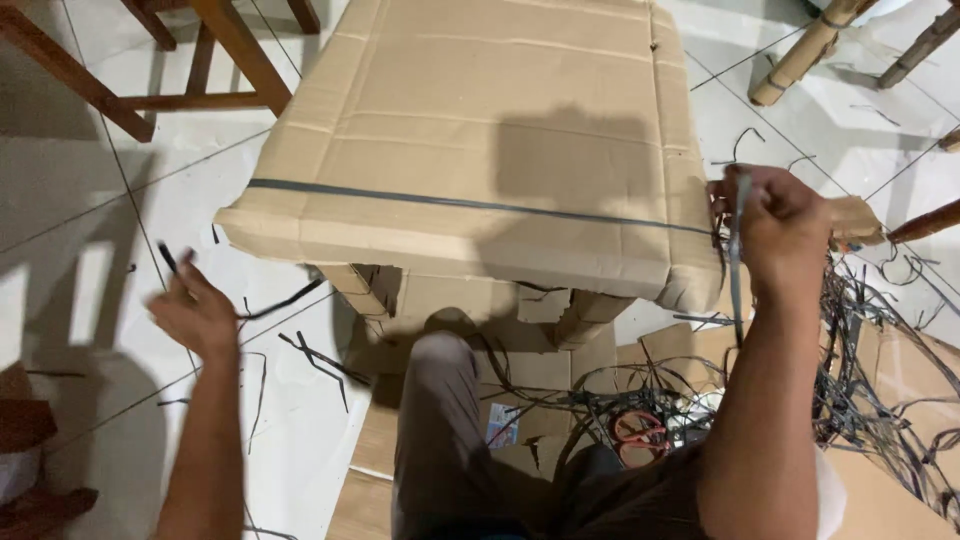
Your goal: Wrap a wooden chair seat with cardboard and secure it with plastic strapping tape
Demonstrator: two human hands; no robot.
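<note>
A large cardboard box (500,120) lies in front of me with a grey plastic strap (450,203) stretched across its top. My right hand (775,225) is closed on the strap's end at the box's right edge, with a length of strap hanging down from the fist. My left hand (195,310) hangs out to the left of the box above the floor, pinching a thin dark strap piece (168,258) between its fingers. My leg in brown trousers (440,440) is bent under the box's near edge.
Wooden chair legs (90,85) stand at the back left, bamboo legs (800,55) at the back right. A tangle of cut dark straps (880,370) covers the floor at right. Red-handled scissors (640,435) lie on flattened cardboard (520,380). White floor tiles (80,220) spread to the left.
</note>
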